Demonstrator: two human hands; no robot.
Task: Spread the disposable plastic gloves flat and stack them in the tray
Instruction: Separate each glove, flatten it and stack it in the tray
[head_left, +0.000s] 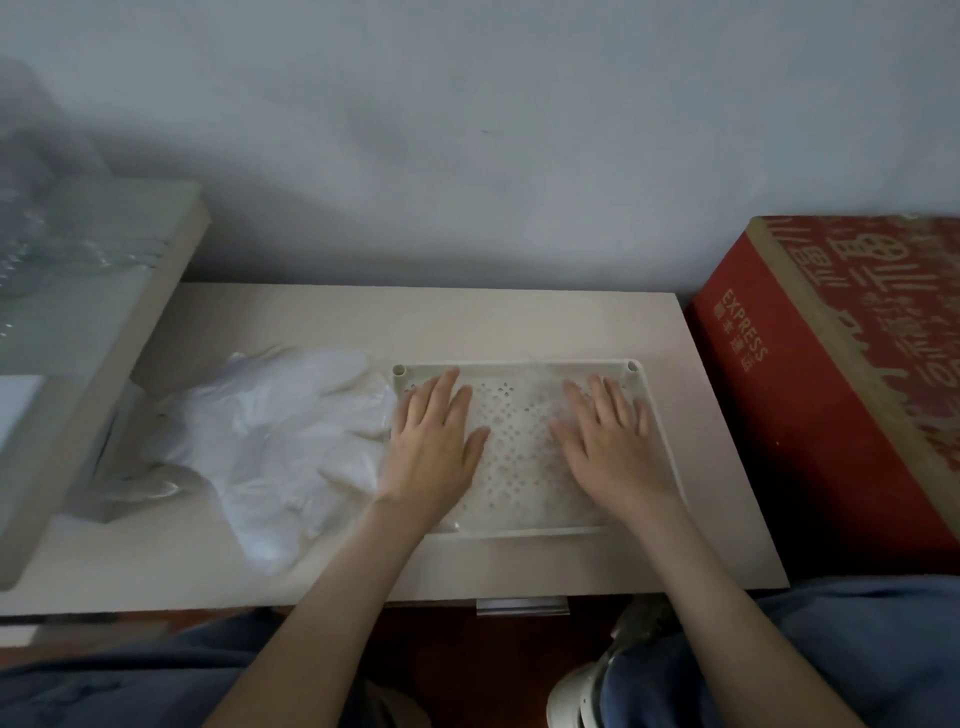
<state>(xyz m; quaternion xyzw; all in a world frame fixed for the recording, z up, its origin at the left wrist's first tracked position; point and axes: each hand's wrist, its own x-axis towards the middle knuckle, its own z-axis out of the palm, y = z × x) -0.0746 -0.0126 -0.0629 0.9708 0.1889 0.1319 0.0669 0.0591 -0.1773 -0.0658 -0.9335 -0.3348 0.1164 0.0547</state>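
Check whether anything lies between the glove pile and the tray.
Nothing visible does: the glove pile lies right against the left rim of the tray. Only the left hand and right hand rest flat inside it, covering part of its floor.

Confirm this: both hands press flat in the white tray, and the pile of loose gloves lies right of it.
Not quite. The head view shows the pile of gloves left of the tray, not right. The left hand and right hand do press flat in it.
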